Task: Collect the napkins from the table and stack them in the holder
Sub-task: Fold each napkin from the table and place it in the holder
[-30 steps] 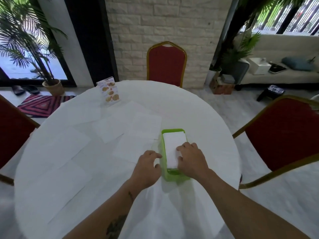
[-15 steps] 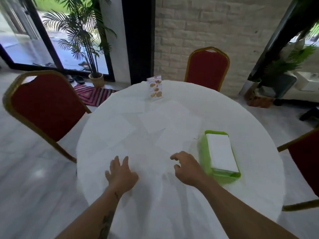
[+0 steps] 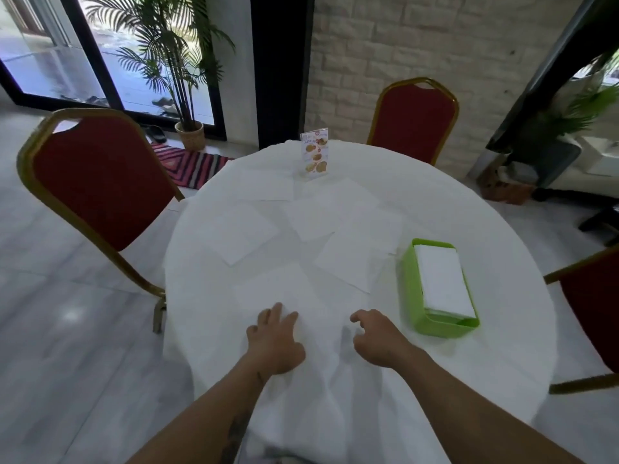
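Several white napkins lie flat on the round table [image 3: 502, 346] with its white cloth. The nearest napkin [image 3: 278, 289] is under the fingertips of my left hand [image 3: 273, 343], which rests palm down with fingers spread. My right hand [image 3: 378, 341] hovers at that napkin's right edge, fingers curled and apart, holding nothing. Other napkins lie further out: one at the left [image 3: 241, 232], one in the middle [image 3: 355, 259]. The green holder [image 3: 435, 324] stands on the right, with a stack of white napkins [image 3: 442, 279] inside it.
A menu stand [image 3: 315, 154] is upright at the far edge. Red chairs with gold frames stand at the left [image 3: 97, 175], far side [image 3: 415, 118] and right [image 3: 593, 303]. A potted palm [image 3: 189, 135] and a striped rug [image 3: 191, 165] are on the floor behind.
Both hands left the green holder and moved left to the near napkin. My view swung left, so the holder now sits to the right.
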`<state>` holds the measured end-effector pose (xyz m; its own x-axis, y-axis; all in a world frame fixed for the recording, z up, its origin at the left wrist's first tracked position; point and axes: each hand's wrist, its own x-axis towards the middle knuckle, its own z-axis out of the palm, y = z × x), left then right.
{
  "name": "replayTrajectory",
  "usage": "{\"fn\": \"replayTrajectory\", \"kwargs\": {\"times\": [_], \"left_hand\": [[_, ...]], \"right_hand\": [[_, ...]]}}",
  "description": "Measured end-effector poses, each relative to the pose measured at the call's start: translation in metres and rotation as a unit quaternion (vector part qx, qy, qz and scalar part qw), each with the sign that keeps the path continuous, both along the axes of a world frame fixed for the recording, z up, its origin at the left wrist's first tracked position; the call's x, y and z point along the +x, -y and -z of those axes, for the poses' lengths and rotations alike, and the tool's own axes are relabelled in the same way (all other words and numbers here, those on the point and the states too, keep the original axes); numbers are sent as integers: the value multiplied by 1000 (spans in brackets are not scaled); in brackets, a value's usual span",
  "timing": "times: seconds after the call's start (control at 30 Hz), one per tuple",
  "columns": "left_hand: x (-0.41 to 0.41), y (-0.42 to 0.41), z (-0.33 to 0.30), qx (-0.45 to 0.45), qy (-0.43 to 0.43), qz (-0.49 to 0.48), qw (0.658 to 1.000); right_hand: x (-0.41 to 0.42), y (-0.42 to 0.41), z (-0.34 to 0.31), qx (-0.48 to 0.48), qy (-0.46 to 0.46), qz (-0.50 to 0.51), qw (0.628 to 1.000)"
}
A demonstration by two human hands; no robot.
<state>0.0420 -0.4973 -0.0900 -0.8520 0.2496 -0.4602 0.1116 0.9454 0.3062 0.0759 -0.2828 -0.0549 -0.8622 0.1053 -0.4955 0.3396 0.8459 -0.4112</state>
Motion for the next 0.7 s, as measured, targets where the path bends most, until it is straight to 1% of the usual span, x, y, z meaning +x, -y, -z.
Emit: {"fn": "replayTrajectory", "kwargs": {"times": [0.1,0.27,0.4,0.5,0.6,0.7], "left_hand": [[3,-19,-3,23,10,38,999],[9,-41,-6,53,24,68,996],[13,-47,-5,59,33,89,994],[14,-47,-5,76,34,103,991],[14,-45,-5,98,26,108,989],[12,-40,-4,116,16,115,986]], "right_hand": [[9,-10,2,3,20,53,998],[23,-24,6,-6,16,141,990],[26,-24,11,-66,-16,217,974],[23,-21,13,-153,-36,297,942],[20,-16,10,-257,-13,377,890],[20,-7,11,-321,13,416,851]]}}
